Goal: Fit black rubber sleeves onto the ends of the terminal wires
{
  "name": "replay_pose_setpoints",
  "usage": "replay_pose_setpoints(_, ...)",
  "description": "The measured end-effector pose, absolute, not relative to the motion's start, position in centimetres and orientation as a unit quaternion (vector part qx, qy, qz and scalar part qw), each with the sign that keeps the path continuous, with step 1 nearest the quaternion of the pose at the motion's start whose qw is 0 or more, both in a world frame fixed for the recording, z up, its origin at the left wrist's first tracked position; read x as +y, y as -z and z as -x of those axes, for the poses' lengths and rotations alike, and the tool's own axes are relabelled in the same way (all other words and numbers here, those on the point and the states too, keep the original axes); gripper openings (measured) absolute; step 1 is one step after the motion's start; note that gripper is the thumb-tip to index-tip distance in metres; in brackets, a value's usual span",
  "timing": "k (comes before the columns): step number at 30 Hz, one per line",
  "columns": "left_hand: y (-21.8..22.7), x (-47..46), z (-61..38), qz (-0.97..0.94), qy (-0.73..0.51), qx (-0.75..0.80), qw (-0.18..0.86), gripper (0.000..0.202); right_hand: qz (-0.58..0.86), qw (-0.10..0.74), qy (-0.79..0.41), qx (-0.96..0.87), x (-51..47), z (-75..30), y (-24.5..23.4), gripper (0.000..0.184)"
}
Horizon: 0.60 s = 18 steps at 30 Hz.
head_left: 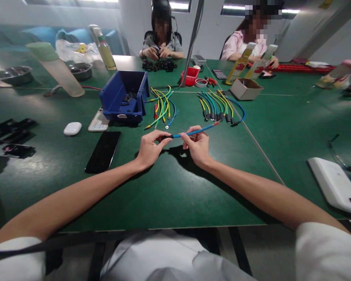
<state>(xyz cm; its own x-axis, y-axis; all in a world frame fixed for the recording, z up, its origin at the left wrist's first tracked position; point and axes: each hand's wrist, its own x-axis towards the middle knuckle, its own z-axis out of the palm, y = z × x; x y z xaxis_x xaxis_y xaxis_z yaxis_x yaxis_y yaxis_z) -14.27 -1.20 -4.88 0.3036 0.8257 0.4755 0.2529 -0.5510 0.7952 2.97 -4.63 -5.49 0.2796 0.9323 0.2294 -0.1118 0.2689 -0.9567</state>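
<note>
Between my two hands a short blue wire point(197, 131) is stretched over the green table, its bare copper end pointing up and right. My left hand point(152, 147) pinches the left end, where a black sleeve point(167, 137) sits. Thumb and fingers of my right hand point(197, 147) close on the middle of the wire. Beyond my hands lie loose yellow, green and blue wires point(163, 105), some with ring terminals. To their right, a row of similar wires point(216, 105) has black sleeves at the near ends. A blue bin point(124, 97) holds small black pieces.
A black phone point(103, 152) and a white earbud case point(72, 128) lie left of my hands. A white power bank point(336, 185) is at the right. Further back stand a red box point(190, 76), a small carton point(245, 89) and bottles point(105, 48). Two people sit across the table.
</note>
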Motion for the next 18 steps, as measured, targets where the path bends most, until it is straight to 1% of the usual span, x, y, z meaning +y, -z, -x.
replay_pose_setpoints(9, 4.84, -1.37, 14.25, -0.76, -0.461, 0.354, 0.291, 0.015, 0.46, 0.652, -0.406, -0.446, -4.55, -3.08, 5.49, 0.036)
replay_pose_setpoints(18, 4.91, -1.22, 14.3, -0.764, -0.447, 0.352, 0.303, 0.017, 0.46, 0.644, -0.406, -0.456, -4.61, -2.97, 5.39, 0.036)
